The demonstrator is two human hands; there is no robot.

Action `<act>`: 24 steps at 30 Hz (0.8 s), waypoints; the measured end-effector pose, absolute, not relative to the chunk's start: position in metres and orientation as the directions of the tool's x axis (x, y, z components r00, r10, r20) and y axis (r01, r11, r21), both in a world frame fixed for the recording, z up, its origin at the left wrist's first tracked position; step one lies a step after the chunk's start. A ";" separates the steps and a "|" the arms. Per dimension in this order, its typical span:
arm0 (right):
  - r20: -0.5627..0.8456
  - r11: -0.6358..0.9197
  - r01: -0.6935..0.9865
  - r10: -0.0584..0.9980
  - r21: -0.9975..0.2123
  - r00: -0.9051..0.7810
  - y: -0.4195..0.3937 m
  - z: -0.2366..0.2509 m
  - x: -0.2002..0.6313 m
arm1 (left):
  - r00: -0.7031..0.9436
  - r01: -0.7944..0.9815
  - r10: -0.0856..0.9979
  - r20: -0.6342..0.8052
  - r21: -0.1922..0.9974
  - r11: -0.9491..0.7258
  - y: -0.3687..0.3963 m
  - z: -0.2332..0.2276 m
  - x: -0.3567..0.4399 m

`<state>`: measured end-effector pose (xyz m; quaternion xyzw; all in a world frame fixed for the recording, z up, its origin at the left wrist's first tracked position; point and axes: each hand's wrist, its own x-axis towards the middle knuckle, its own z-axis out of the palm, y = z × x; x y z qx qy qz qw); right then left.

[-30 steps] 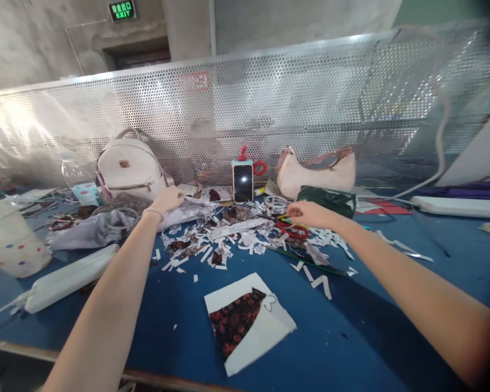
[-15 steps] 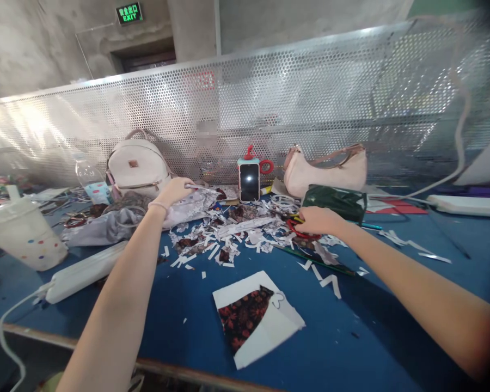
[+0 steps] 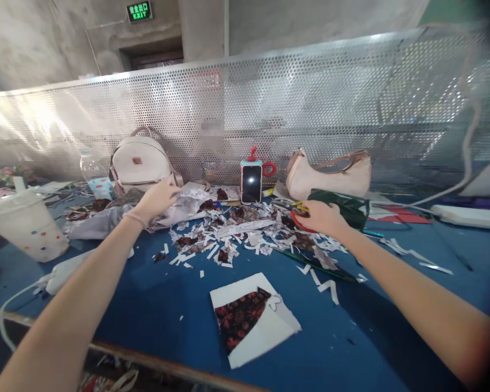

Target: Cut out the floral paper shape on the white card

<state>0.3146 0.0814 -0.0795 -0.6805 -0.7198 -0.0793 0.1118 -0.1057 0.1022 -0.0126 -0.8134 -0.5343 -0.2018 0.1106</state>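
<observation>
Your blue table point(image 3: 147, 305) holds a wide heap of paper scraps point(image 3: 253, 237). Your left hand point(image 3: 159, 198) is a bit further left than before, by the pale cloth point(image 3: 183, 208) at the heap's left end; I can't tell if it pinches the cloth. Close to you lies the white card point(image 3: 265, 337) with its dark flowery patch point(image 3: 240, 318), and you aren't touching it. At the heap's right side, your right hand point(image 3: 320, 218) now holds the red-handled scissors point(image 3: 295, 219); before, it only reached near them. So that hand seems to have its tool.
</observation>
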 end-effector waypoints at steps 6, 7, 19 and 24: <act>0.282 0.056 0.994 0.959 -0.099 -0.026 0.081 -0.078 0.307 | 0.395 0.904 0.907 0.143 0.115 -0.412 0.054 -0.045 -0.138; 0.284 0.063 0.993 0.958 -0.103 -0.032 0.080 -0.078 0.304 | 0.333 0.924 0.930 0.152 0.141 -0.354 0.051 -0.049 -0.139; 0.412 0.109 0.991 0.908 -0.071 -0.071 0.067 -0.070 0.270 | -0.010 0.632 0.999 -0.035 0.775 0.033 0.062 -0.071 -0.126; 0.392 0.250 0.918 0.912 -0.306 -0.118 0.065 -0.064 0.251 | 0.013 0.110 0.995 -0.097 0.989 0.095 0.059 -0.064 -0.116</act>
